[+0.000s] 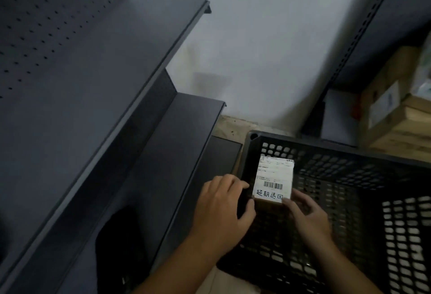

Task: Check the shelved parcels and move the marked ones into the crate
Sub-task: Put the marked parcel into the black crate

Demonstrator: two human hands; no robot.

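A small cardboard parcel (274, 180) with a white shipping label, a barcode and handwritten black characters sits over the near-left corner of the black perforated crate (349, 154). My left hand (224, 209) grips its left side with curled fingers, thumb near its lower edge. My right hand (307, 216) holds its lower right corner. Both forearms reach in from the bottom of the view.
Dark grey metal shelves (93, 84) with a pegboard back rise in steps on the left. More cardboard parcels (391, 107) sit on a shelf unit at the right. A pale wall stands behind, and bare floor (233, 126) shows beside the crate.
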